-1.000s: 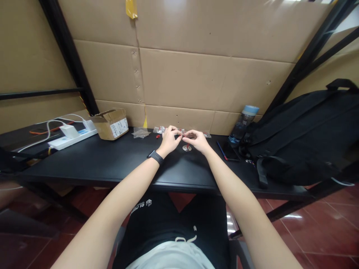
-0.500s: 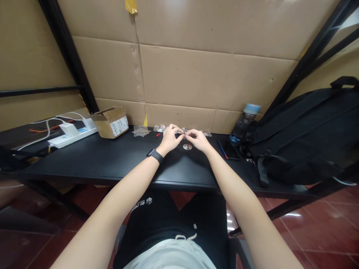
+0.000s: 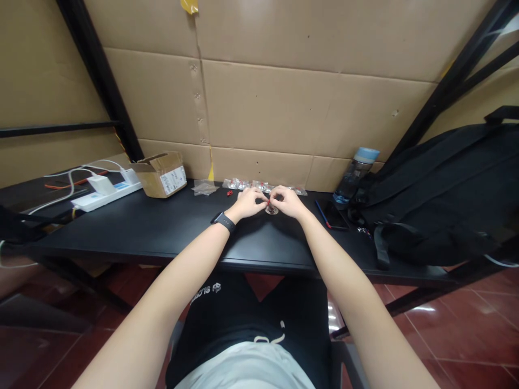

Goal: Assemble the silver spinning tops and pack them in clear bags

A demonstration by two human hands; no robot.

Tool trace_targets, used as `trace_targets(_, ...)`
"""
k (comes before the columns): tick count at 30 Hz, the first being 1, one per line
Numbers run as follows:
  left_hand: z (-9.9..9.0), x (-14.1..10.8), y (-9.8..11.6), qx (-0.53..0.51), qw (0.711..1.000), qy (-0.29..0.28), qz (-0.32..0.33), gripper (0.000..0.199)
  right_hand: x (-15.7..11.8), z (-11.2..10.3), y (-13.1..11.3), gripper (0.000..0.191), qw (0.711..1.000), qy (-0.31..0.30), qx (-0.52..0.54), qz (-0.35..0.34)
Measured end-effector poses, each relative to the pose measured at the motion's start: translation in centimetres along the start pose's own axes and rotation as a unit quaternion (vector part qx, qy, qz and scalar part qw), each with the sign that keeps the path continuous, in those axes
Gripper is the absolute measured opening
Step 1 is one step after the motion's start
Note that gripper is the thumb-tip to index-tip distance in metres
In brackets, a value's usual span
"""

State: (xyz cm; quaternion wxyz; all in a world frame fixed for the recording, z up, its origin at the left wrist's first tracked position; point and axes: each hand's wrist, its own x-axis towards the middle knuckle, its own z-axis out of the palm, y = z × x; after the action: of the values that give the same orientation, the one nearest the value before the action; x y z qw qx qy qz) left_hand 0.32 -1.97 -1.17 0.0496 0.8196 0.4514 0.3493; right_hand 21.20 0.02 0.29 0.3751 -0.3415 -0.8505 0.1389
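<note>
My left hand (image 3: pixel 249 203) and my right hand (image 3: pixel 287 202) meet fingertip to fingertip over the black table. Between their pinched fingers shows a small red piece (image 3: pixel 268 202), too small to name more exactly. Just beneath the fingertips lies a small round silvery disc (image 3: pixel 272 211), partly covered by the fingers. Whether the red piece is joined to the disc I cannot tell. Behind the hands is a row of clear plastic packets (image 3: pixel 261 186) with silvery and red bits inside. A loose small red part (image 3: pixel 230 193) lies left of my left hand.
Flat clear bags (image 3: pixel 205 187) lie beside an open cardboard box (image 3: pixel 164 175). Farther left is a white power strip (image 3: pixel 107 198) with chargers and cables. On the right are a pen (image 3: pixel 323 214), a dark phone (image 3: pixel 336 216), a water bottle (image 3: pixel 356 175) and a black backpack (image 3: pixel 441 194).
Both hands have come down and slightly nearer to me, with the fingertips now over the disc. More of the packets behind them shows.
</note>
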Motion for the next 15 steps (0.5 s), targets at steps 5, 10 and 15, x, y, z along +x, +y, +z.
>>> trace_targets(5,-0.2,-0.1,0.1,0.007,0.999,-0.035,-0.011,0.023,0.0,-0.2,0.2,0.008,0.999,0.028,-0.033,0.033)
trace_targets(10,-0.2,-0.2,-0.1,0.028,0.997,-0.055,-0.046,0.029,0.1,-0.7,0.9,0.008,0.989,0.087,-0.072,0.096)
trace_targets(15,-0.1,-0.2,-0.6,0.048,0.991,-0.102,-0.066,0.032,0.1,-1.1,1.4,0.008,0.977,0.101,-0.1,0.158)
